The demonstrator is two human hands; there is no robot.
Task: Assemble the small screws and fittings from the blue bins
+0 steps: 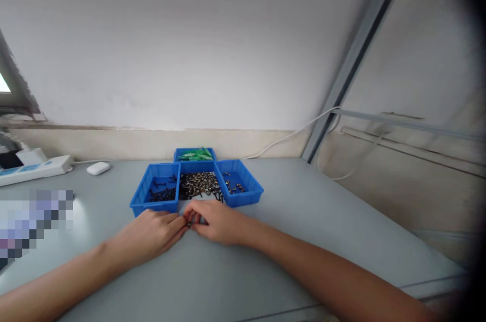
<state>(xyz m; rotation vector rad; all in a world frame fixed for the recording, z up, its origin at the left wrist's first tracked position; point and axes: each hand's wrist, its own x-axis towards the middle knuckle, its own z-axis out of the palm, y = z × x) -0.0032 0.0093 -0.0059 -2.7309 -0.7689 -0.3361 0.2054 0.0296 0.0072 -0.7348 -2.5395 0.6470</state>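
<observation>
My left hand and my right hand meet over the table, just in front of the blue boxes. Between their fingertips is a small dark, shiny metal part, mostly covered and too small to name more closely. Both hands are closed in a pinch on it. Beyond them lies a heap of small brass-coloured and black metal pieces. The left blue box holds black screw-like pieces. Several shiny metal pieces lie in the right blue box.
Behind the heap, another blue box contains green pieces. At the left are a white power strip, a white rounded case and a pixelated flat object. A white cable runs toward a grey metal post.
</observation>
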